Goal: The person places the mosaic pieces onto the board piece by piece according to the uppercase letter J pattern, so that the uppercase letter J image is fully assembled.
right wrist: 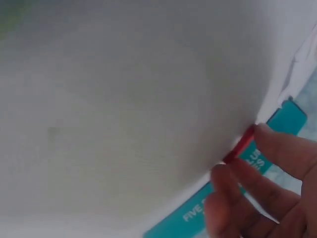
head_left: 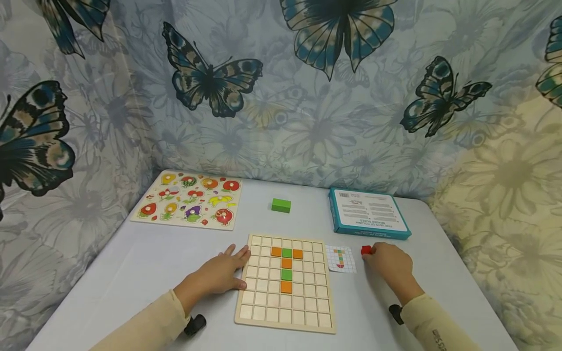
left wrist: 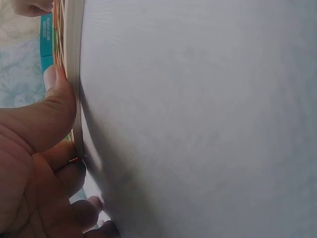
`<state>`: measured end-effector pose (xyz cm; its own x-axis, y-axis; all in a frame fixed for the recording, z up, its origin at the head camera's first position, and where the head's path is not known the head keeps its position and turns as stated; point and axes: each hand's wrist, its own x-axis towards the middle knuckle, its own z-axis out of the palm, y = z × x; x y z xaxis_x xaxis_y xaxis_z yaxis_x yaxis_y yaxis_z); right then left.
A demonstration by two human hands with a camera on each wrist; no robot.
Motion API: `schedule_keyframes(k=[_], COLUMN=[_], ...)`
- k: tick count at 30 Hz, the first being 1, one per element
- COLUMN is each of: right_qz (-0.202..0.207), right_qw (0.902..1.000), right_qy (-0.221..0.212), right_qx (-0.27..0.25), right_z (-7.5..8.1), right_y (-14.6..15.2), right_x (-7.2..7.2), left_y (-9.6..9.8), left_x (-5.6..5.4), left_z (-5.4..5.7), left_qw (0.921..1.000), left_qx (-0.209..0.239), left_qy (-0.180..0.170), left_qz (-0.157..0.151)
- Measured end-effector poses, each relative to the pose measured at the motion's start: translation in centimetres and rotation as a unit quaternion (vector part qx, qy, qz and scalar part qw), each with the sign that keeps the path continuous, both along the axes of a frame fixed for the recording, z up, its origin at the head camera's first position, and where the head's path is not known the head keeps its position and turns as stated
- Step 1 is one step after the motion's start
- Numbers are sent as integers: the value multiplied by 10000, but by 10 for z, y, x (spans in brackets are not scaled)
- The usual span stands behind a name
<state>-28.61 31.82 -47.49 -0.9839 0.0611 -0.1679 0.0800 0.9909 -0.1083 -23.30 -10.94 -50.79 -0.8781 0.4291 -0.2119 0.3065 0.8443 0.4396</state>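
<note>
A wooden grid board (head_left: 305, 304) lies flat on the white table, with several orange tiles (head_left: 286, 287) and green tiles (head_left: 287, 275) set in a T shape. My left hand (head_left: 219, 274) rests at the board's left edge, fingers spread and touching the rim. In the left wrist view its thumb (left wrist: 59, 101) presses along the board's side. Right of the board, my right hand (head_left: 391, 265) pinches a red tile (head_left: 366, 250) between thumb and fingertips, close over the table. The right wrist view shows the thin edge of that red tile (right wrist: 241, 145).
A small paper card (head_left: 347, 263) with a coloured T pattern ending in red lies beside the board. Behind it is a teal box (head_left: 369, 209). Green blocks (head_left: 281, 205) stand at the back middle, and a fruit puzzle board (head_left: 175, 222) lies at the back left.
</note>
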Motion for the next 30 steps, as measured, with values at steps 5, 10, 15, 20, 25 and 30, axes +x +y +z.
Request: schedule_keyframes(k=[5, 10, 15, 20, 25, 30], right_qz=[8, 583, 1461, 1528, 1623, 1239], right_qw=[9999, 9980, 9877, 9872, 9857, 9887], right_qy=[84, 161, 540, 399, 386, 634], right_qx=[-83, -177, 101, -239, -251, -563], right_z=[-4, -6, -12, -12, -13, -12], right_y=[6, 13, 23, 24, 22, 25], right_x=[0, -2, -6, -10, -11, -7], left_y=[2, 1, -1, -3, -2, -1], left_x=[-1, -1, 0, 2, 2, 2], left_z=[-2, -1, 1, 3, 3, 3], left_qw=[10000, 10000, 10000, 9999, 10000, 10000], left_qx=[-34, -61, 6, 19, 28, 49], left_qy=[31, 0, -42, -68, -46, -48], left_qz=[-48, 1, 12, 78, 75, 49])
